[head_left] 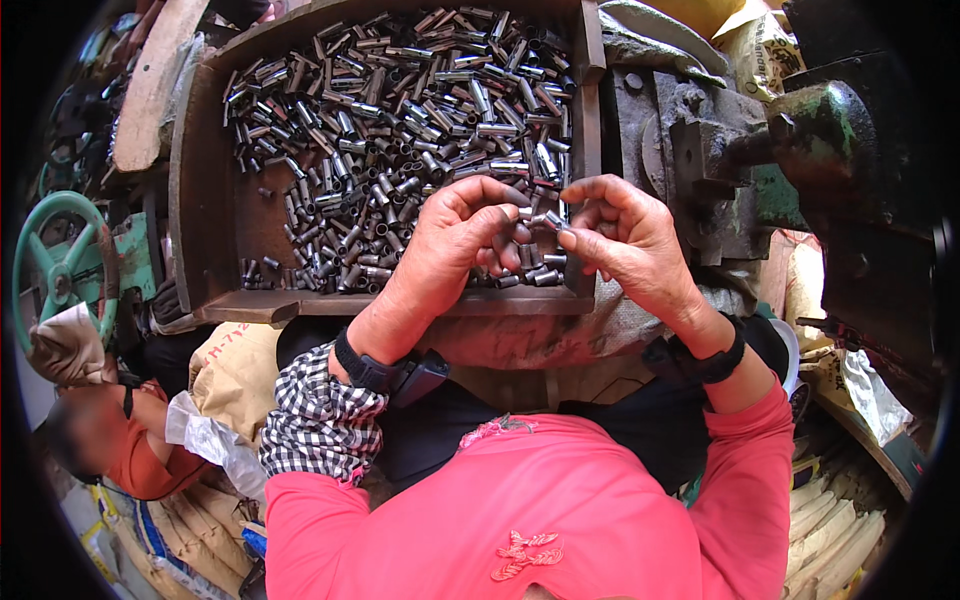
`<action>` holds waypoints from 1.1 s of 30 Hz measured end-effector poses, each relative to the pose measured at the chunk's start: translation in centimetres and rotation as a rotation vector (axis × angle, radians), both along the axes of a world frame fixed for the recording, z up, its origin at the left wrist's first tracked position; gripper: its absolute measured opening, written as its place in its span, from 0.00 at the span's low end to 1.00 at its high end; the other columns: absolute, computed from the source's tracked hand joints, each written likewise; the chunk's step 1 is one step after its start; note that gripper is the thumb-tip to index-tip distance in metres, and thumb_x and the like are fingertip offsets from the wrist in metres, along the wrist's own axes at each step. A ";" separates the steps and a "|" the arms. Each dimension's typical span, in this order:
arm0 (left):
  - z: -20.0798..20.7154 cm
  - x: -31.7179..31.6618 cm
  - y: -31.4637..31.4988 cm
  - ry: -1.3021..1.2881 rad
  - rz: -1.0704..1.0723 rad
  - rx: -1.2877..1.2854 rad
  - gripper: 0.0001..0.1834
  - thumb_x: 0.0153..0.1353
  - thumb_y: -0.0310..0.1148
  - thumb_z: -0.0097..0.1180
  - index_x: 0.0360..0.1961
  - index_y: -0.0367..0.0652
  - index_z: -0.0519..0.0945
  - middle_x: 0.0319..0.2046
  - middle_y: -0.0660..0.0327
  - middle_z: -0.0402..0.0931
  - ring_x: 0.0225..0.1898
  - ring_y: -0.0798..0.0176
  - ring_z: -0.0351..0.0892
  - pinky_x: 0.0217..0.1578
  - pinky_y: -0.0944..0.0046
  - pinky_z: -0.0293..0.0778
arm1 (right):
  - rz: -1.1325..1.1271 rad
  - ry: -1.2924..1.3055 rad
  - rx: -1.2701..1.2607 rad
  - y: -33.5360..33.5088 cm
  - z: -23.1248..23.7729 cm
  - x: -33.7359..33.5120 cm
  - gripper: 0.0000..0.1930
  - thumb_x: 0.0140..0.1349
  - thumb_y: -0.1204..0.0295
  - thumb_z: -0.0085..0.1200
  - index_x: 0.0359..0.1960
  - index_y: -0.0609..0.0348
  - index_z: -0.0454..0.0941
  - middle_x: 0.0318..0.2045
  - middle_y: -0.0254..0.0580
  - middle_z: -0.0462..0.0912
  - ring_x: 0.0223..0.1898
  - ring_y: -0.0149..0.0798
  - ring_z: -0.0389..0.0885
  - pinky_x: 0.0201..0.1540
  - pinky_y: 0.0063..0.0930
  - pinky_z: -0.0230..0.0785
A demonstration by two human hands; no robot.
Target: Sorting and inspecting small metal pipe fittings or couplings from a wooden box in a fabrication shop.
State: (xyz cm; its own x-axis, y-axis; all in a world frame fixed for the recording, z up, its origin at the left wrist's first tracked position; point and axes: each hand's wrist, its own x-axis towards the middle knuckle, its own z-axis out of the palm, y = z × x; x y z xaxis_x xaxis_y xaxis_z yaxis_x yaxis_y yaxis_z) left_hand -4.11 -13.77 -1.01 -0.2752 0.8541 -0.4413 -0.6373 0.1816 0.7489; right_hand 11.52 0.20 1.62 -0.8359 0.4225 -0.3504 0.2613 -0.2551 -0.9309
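Observation:
Over the near right part of a wooden tray (400, 306), both of my hands are close together. My left hand (465, 232) is closed in a pinch, its thumb and fingertips at a short metal tube (535, 214). My right hand (625, 232) grips the shiny end of a small metal tube (555, 220) between thumb and fingers. The two pieces meet or nearly touch; whether they are joined I cannot tell. Beneath and beyond my hands lies a heap of metal tubes (400, 120), longer shiny ones at the back and shorter dark ones nearer me.
A greasy machine (815, 140) stands right of the tray. At the left are a green handwheel (62, 262) and a wooden board (155, 90). Another person in an orange top (160, 455) sits lower left, near a brown paper sack (238, 375). More sacks (835, 530) lie lower right.

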 end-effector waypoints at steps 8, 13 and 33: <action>0.8 0.5 0.3 0.044 -0.036 -0.007 0.09 0.60 0.28 0.53 0.41 0.37 0.74 0.27 0.60 0.77 0.22 0.72 0.75 0.21 0.77 0.72 | 0.033 -0.003 -0.022 0.7 -0.4 0.1 0.10 0.59 0.68 0.58 0.36 0.63 0.79 0.25 0.33 0.79 0.23 0.22 0.75 0.21 0.14 0.66; 0.9 0.6 0.2 0.084 -0.042 0.007 0.09 0.60 0.28 0.53 0.41 0.37 0.74 0.28 0.60 0.77 0.23 0.72 0.76 0.21 0.76 0.72 | 0.034 0.015 -0.071 0.9 -0.9 0.2 0.11 0.59 0.68 0.57 0.36 0.64 0.79 0.26 0.33 0.79 0.23 0.22 0.75 0.21 0.14 0.67; 1.3 0.9 -0.3 0.247 -0.130 0.078 0.09 0.59 0.26 0.56 0.41 0.34 0.76 0.31 0.60 0.77 0.26 0.71 0.77 0.26 0.73 0.75 | 0.017 0.023 -0.377 1.3 -0.5 0.7 0.08 0.56 0.70 0.60 0.33 0.62 0.77 0.26 0.34 0.79 0.24 0.24 0.77 0.24 0.17 0.71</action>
